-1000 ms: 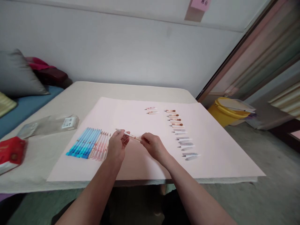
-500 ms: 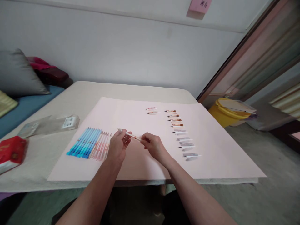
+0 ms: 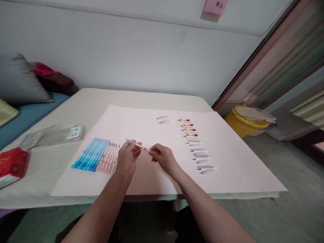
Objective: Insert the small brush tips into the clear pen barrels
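Note:
A slim white pen with orange-pink markings (image 3: 143, 147) is held between my two hands above the pink sheet (image 3: 152, 182). My left hand (image 3: 128, 155) is closed around its pointed-end half. At its other end, my right hand (image 3: 162, 156) pinches with thumb and fingers. Just left of my left hand lies a row of pink-and-white pens (image 3: 107, 158), partly hidden by that hand, and beside them a row of blue pens (image 3: 88, 153).
On the right of the sheet, pen refills with brown or grey wrappers (image 3: 191, 130) form a column; two more refills (image 3: 165, 121) lie farther back. Clear plastic packaging (image 3: 59, 135) and a red packet (image 3: 14, 163) sit at left. A yellow bucket (image 3: 235, 123) stands right of the table.
My right hand has shifted slightly left along the pen, toward my left hand. My left hand and the rows on the sheet stay as they were.

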### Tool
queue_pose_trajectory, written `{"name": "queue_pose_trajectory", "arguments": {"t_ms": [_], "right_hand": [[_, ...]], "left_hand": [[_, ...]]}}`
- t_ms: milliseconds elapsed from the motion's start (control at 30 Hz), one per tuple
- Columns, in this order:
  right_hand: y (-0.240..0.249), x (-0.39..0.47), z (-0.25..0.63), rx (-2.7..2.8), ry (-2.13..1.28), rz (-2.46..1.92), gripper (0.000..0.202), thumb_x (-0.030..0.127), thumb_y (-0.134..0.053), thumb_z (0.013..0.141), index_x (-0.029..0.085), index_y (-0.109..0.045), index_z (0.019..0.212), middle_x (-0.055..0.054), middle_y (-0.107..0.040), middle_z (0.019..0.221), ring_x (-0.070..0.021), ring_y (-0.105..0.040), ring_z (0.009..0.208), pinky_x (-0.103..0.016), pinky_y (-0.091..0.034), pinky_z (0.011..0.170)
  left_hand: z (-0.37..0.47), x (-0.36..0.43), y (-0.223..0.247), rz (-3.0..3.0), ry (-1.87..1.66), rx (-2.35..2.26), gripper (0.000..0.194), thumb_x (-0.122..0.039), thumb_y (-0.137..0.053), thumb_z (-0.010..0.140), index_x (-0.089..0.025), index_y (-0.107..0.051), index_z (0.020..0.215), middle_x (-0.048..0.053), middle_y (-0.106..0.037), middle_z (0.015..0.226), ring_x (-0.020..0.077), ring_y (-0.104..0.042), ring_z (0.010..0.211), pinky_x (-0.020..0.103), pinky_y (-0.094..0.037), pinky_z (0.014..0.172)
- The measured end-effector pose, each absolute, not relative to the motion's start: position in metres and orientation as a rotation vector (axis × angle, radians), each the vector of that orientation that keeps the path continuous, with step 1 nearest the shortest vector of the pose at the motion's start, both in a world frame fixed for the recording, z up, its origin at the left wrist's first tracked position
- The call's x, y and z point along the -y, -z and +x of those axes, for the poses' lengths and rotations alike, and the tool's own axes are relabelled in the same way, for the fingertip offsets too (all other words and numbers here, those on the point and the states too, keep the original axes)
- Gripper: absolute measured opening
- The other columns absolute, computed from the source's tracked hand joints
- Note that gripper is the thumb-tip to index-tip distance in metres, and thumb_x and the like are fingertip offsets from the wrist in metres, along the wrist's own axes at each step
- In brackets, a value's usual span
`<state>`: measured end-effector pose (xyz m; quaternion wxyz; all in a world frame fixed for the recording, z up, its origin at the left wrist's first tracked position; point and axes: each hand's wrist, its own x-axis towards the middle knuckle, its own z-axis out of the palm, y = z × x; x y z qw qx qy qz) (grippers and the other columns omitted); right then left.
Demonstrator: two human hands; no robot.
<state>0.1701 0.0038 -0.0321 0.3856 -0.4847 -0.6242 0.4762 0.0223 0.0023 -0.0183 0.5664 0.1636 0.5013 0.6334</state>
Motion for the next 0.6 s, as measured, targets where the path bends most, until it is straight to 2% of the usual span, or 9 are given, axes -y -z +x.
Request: {"name": "queue_pose_trajectory", "arguments": {"t_ms": [133,333,500,600], "right_hand": [[0.0315,0.0001,0.1665,1.623,-1.194,-1.206,0.009,0.025,-0.049,0.080,0.019,-0.055,0.079,0.003,-0.055,0.063,-0.0086,-0.056,0.051,-0.019,-0.043,0.050],[0.0351,-0.0035,0.1675,1.548,-1.396,-1.214,0.019,0.029,-0.038,0.085,0.017,-0.052,0.085,0.002,-0.056,0.064,-0.0080,-0.054,0.042,-0.017,-0.037,0.038],[0.0333,-0.0012,0.1676,1.690,-1.122,-1.304,0.017,0.029,-0.040,0.086,0.019,-0.054,0.086,0.002,-0.056,0.068,-0.0075,-0.054,0.045,-0.019,-0.040,0.046],[0.0286,0.0040,0.1663,1.901,-0.827,-1.332,0.014,0.026,-0.048,0.083,0.022,-0.054,0.096,0.000,-0.059,0.081,-0.0115,-0.058,0.062,-0.023,-0.043,0.060]], "left_hand": [[0.0217,-0.0028,0.0188,0.388,-1.479,-1.160,0.017,-0.025,-0.064,0.071,-0.014,-0.056,0.082,0.010,-0.065,0.083,0.0104,-0.059,0.062,0.021,-0.046,0.057],[0.0234,-0.0015,0.0186,0.390,-1.468,-1.132,0.015,-0.024,-0.064,0.071,-0.014,-0.056,0.080,0.009,-0.066,0.080,0.0103,-0.059,0.062,0.021,-0.046,0.056],[0.0242,-0.0012,0.0192,0.380,-1.480,-1.135,0.015,-0.023,-0.064,0.071,-0.013,-0.057,0.080,0.009,-0.065,0.079,0.0103,-0.059,0.061,0.020,-0.046,0.054],[0.0234,-0.0015,0.0197,0.377,-1.499,-1.137,0.015,-0.023,-0.063,0.072,-0.013,-0.057,0.081,0.009,-0.065,0.079,0.0102,-0.059,0.061,0.020,-0.046,0.055]]}}
